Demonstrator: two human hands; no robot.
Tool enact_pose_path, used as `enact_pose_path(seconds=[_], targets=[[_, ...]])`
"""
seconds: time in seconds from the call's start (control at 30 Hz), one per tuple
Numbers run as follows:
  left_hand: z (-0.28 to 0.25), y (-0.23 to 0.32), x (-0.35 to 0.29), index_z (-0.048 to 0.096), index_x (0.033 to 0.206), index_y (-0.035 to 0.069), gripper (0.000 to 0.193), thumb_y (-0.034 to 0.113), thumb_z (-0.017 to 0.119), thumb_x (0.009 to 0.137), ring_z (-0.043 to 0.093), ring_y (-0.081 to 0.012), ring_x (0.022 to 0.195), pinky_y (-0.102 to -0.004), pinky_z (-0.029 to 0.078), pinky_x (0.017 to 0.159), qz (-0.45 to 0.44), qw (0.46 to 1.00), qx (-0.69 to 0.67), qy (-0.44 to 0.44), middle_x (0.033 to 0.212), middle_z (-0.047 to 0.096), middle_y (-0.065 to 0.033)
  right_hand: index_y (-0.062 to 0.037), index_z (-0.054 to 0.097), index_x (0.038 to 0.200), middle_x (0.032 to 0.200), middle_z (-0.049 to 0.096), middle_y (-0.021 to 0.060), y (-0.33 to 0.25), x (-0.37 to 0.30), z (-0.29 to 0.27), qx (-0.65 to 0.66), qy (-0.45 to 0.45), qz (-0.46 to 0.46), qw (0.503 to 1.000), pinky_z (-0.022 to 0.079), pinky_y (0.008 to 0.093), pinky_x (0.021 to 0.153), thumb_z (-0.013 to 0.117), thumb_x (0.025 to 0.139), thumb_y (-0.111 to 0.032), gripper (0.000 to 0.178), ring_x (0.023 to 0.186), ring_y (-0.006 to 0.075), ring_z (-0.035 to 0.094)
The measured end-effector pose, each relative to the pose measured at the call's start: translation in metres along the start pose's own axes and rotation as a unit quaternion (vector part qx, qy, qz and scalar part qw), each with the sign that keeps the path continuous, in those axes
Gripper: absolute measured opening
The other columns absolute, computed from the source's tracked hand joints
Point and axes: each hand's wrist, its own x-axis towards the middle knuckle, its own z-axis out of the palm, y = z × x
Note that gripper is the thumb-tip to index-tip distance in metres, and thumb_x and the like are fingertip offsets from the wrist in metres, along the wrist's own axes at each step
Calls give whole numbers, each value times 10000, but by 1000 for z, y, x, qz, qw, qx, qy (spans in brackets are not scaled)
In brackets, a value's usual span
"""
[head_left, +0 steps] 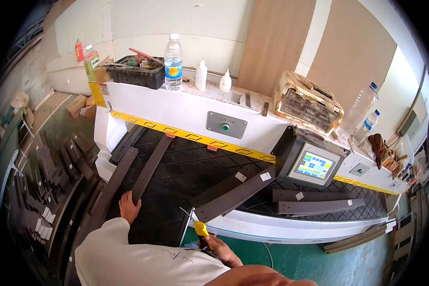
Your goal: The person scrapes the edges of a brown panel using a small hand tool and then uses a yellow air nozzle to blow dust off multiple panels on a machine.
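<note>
A narrow dark brown board (150,164) lies lengthwise on the black machine bed (171,174). My left hand (128,208) is at its near end, thumb on one side and fingers on the other. Beside it is a second long brown board (114,186). My right hand (222,251) grips a yellow-and-black screwdriver (201,229), its thin metal shaft pointing up and left. Close to the tip rests a wider brown board (236,194) with a white label, overlapping another. Part of the screwdriver's handle is hidden in my fingers.
A yellow-edged white beam (171,114) spans the bed, carrying a toolbox (136,71), bottles and a worn parts box (310,102). A touchscreen panel (314,164) juts out at right. More labelled boards (319,206) lie beyond it; stacked boards (45,190) stand at left.
</note>
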Motion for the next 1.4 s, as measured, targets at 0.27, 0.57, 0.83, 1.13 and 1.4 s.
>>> enact_pose_path(seconds=[0.27,0.57,0.83,1.13,1.4], targets=[[-2,-2,-2,477,1511,16,711,390,721,958,481,-385,1434,-547,392,1154,2,1000,6,0,1513,553,-194,-9,591,1416,1218,687,79,1,-1,1,-17,15,-14,1000,381,337,1128,499,1130,-506,580,1160,182,598],[6,-5,-3,488,1498,19,692,387,720,960,496,-382,1419,-544,402,1140,26,999,13,27,1496,562,-197,1,576,1414,1209,678,86,7,0,-3,-32,8,-26,999,397,332,1114,498,1134,-497,576,1160,181,598],[2,-9,-6,484,1505,17,687,378,722,972,489,-386,1427,-550,391,1153,14,1000,13,20,1503,559,-194,-26,568,1446,1160,686,77,7,0,0,-50,19,-37,998,424,318,1034,480,1133,-526,597,1081,176,596],[8,2,3,475,1533,43,689,412,697,995,471,-376,1453,-554,380,1172,5,1000,8,-7,1525,551,-178,-39,631,1321,1036,659,27,-17,-22,6,-83,78,-75,991,457,283,832,501,1134,-496,511,949,124,556],[11,-6,-3,466,1564,69,677,456,643,1038,494,-366,1444,-534,405,1158,-13,998,51,-31,1532,554,-173,-57,650,1291,1037,635,10,-15,-29,7,-88,32,-99,991,437,282,837,518,1121,-527,517,914,111,512]])
